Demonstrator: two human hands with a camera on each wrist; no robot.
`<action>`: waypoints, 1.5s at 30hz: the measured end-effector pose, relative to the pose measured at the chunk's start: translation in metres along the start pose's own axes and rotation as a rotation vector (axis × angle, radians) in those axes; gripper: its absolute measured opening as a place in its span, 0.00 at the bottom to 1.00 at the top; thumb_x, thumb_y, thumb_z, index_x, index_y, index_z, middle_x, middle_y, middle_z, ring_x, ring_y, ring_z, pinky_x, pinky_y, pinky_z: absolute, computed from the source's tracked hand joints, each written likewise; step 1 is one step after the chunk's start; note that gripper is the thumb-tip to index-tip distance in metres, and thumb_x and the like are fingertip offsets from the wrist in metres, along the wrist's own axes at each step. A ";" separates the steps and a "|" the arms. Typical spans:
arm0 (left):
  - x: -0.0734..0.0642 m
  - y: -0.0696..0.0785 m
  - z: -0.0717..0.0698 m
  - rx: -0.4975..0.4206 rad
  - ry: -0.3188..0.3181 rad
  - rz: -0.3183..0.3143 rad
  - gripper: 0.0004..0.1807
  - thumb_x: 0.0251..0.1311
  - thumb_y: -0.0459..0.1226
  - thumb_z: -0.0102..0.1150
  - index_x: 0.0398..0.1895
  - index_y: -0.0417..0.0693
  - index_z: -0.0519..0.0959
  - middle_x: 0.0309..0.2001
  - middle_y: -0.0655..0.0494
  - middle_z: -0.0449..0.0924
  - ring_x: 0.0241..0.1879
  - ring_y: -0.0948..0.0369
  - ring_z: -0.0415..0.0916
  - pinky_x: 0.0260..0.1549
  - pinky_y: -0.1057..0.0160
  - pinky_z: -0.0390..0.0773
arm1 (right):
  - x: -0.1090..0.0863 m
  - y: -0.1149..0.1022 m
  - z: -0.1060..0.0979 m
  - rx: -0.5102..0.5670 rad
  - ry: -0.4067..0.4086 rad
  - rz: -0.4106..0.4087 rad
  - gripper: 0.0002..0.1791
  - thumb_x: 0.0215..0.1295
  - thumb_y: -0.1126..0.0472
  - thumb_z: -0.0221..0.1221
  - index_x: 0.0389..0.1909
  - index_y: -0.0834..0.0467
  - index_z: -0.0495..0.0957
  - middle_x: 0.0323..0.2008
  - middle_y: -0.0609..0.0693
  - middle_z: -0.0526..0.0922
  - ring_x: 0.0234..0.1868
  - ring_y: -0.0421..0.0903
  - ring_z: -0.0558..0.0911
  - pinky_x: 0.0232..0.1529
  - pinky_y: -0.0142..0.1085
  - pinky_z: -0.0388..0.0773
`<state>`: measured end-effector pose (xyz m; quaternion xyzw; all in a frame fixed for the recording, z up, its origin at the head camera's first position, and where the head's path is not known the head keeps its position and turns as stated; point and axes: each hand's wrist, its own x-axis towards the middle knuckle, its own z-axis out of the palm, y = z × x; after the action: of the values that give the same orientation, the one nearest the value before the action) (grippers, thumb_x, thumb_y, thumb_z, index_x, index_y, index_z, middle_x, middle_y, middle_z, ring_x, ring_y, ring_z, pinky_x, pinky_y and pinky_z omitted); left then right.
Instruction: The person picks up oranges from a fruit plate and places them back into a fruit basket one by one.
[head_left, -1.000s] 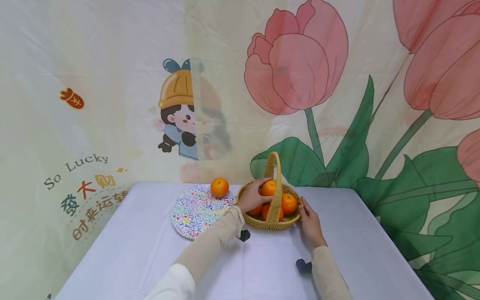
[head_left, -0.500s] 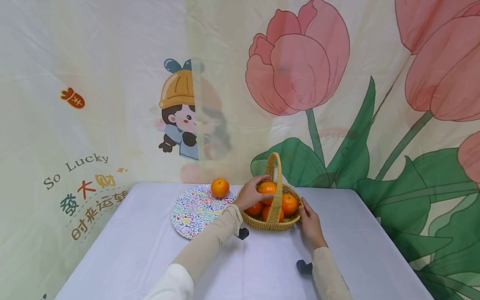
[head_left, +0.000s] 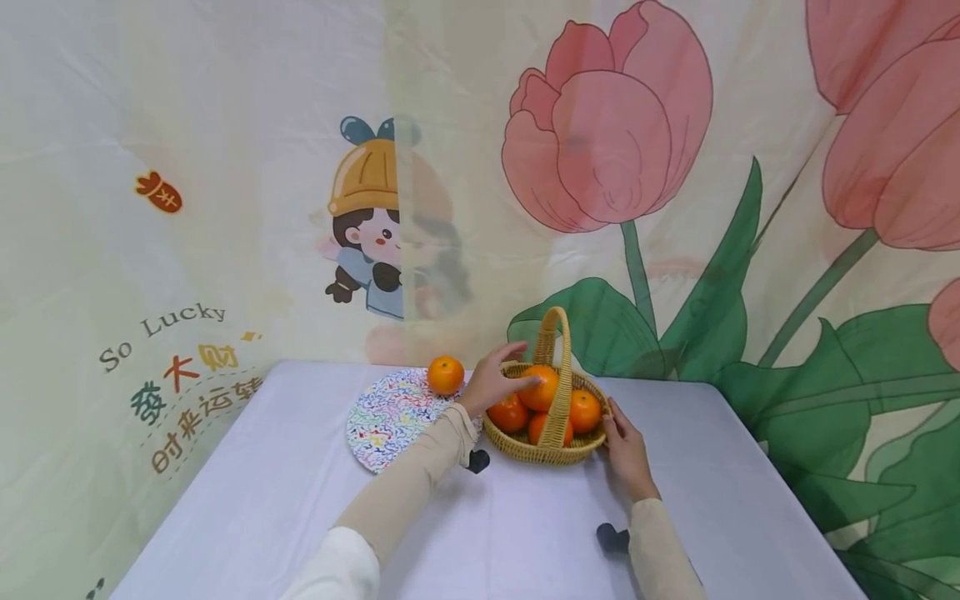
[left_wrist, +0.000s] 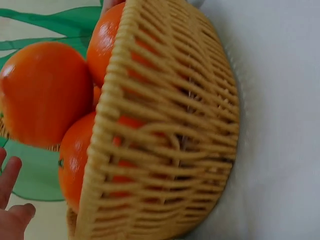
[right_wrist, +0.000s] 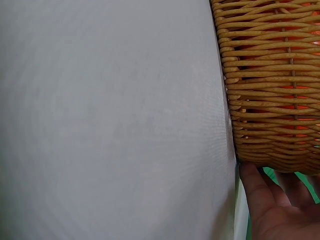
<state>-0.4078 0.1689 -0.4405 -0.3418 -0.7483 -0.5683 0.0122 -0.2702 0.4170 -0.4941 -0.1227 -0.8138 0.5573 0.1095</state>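
A wicker basket with a tall arched handle stands on the table, holding several oranges. The topmost orange rests on the others, left of the handle. My left hand is at the basket's left rim, thumb and fingers spread beside that orange. In the left wrist view, a gap shows between these fingers and the fruit. At the basket's right end, my right hand holds the side, its fingers up by the rim. The right wrist view has its thumb against the lower edge of the weave.
Left of the basket lies a round board with a multicolored squiggle pattern, and a single orange sits at its back edge. A white cloth covers the table. A printed curtain hangs right behind it.
My left hand has let go of the top orange and drawn back a little to the left, leaving it on the pile. The right hand stays at the basket. The head view has shifted slightly.
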 end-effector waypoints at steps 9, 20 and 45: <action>-0.002 -0.009 -0.023 0.048 0.141 -0.005 0.39 0.53 0.52 0.71 0.68 0.52 0.70 0.63 0.55 0.73 0.63 0.58 0.68 0.64 0.46 0.64 | 0.000 0.002 -0.001 -0.012 0.002 -0.013 0.32 0.78 0.44 0.40 0.78 0.46 0.46 0.76 0.53 0.50 0.73 0.54 0.58 0.61 0.47 0.70; -0.015 -0.029 -0.050 0.167 0.227 -0.048 0.40 0.51 0.53 0.72 0.67 0.48 0.71 0.64 0.55 0.70 0.65 0.55 0.65 0.64 0.49 0.65 | -0.001 0.002 -0.002 0.000 -0.008 -0.003 0.32 0.78 0.44 0.39 0.78 0.46 0.45 0.76 0.52 0.48 0.73 0.53 0.56 0.62 0.46 0.68; -0.031 -0.084 -0.065 0.280 0.350 -0.205 0.44 0.50 0.43 0.75 0.70 0.44 0.66 0.70 0.46 0.62 0.66 0.47 0.63 0.64 0.44 0.63 | -0.002 0.001 -0.002 0.042 0.004 -0.003 0.31 0.78 0.47 0.42 0.77 0.46 0.48 0.75 0.53 0.52 0.71 0.52 0.61 0.59 0.43 0.71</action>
<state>-0.4525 0.0881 -0.5010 -0.1555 -0.8369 -0.5081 0.1313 -0.2679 0.4184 -0.4944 -0.1201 -0.8020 0.5738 0.1144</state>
